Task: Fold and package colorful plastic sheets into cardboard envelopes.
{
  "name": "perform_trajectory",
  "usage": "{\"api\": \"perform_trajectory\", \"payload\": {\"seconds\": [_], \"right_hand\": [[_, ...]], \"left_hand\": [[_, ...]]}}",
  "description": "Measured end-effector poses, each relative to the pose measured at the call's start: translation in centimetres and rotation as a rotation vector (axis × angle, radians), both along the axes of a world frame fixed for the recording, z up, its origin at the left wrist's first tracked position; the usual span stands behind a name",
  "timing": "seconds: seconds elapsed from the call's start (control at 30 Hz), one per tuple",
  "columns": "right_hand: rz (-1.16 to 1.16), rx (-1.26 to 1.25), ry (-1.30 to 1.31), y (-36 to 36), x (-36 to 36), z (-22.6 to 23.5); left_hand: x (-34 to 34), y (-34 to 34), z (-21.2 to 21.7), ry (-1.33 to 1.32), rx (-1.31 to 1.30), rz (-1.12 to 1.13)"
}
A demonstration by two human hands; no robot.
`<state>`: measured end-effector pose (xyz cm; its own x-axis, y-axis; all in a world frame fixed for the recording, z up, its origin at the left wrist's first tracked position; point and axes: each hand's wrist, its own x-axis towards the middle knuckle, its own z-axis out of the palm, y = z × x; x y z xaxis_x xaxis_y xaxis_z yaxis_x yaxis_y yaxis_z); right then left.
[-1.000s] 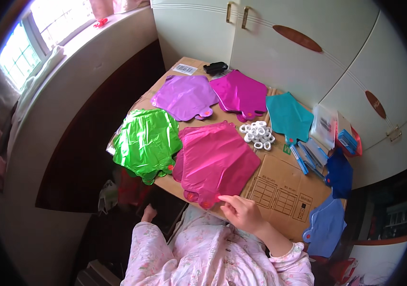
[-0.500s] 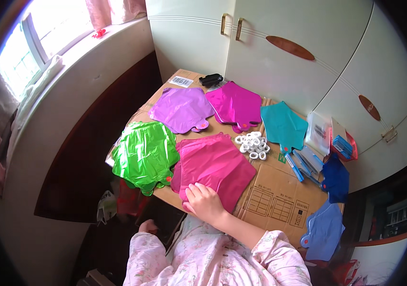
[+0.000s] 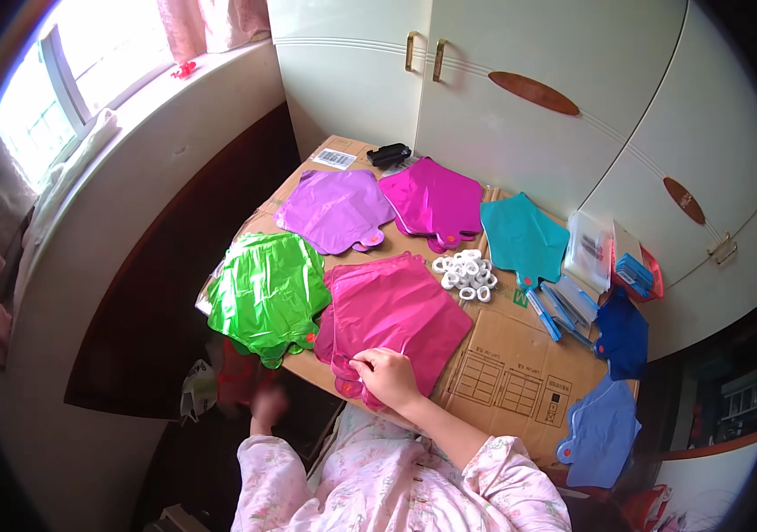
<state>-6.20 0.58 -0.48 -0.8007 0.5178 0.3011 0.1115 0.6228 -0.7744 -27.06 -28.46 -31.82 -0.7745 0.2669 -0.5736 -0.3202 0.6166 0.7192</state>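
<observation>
Fingers of the right hand (image 3: 386, 375) now pinch the pink foil balloon (image 3: 394, 315) edge.

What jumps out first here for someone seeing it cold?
The flat foil balloons spread over the cardboard top: a green one at the left edge, a pink stack in the middle, purple, magenta and teal behind. The right hand pinches the pink stack's near edge; the left hand is blurred below the table. White rings sit heaped mid-table.
</observation>
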Motion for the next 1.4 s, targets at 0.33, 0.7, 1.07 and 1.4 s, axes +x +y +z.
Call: {"api": "perform_trajectory", "payload": {"seconds": [0.33, 0.7, 1.07, 1.4], "right_hand": [[-0.082, -0.341, -0.053, 1.4, 0.5, 0.2], [-0.059, -0.42, -0.039, 2.3, 0.0, -0.5], [-0.057, -0.432, -0.033, 2.2, 0.3, -0.4], [-0.005, -0.619, 0.093, 3.2, 0.1, -3.4]], "left_hand": [[3.5, 5.8, 18.5, 0.83, -0.136, 0.152], [3.9, 2.1, 10.6, 0.058, -0.78, -0.656], [3.8, 1.3, 12.4, -0.195, 0.384, 0.146], [8.3, 13.2, 35.1, 1.183, 0.309, -0.387]]}}
